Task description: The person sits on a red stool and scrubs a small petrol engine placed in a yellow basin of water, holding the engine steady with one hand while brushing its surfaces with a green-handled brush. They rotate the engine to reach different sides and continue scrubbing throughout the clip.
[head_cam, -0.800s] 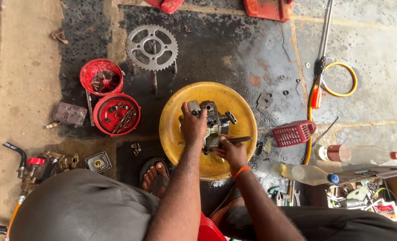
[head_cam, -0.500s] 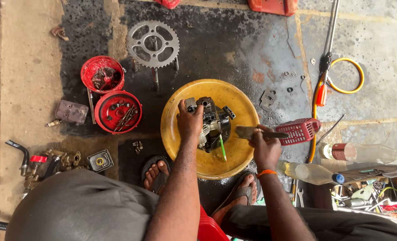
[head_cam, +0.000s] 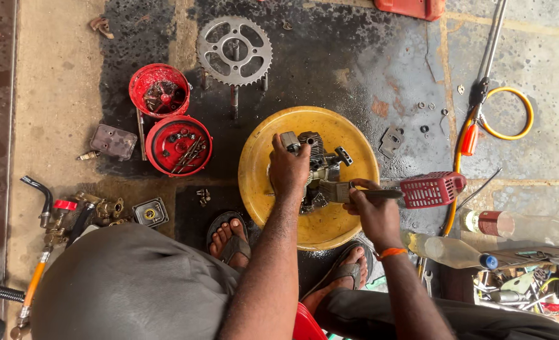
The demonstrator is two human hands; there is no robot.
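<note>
Location: small-engine repair workshop, work done at floor level. Indicators: oil-stained concrete floor (head_cam: 355, 56); chain sprocket (head_cam: 234, 50); two red bowls (head_cam: 178, 145) holding screws and small parts; small engine (head_cam: 320, 170) in a yellow basin (head_cam: 355, 135); loose washers (head_cam: 430, 110), brass fittings (head_cam: 106, 208) and hoses (head_cam: 462, 157).

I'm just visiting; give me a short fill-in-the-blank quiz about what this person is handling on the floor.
1. The small engine sits in a round basin coloured ____.
2. The ____ hand grips the engine from above.
3. The right hand holds a ____ against the engine.
4. The toothed sprocket lies beyond two ____ bowls.

Missing words: yellow; left; brush; red
</note>
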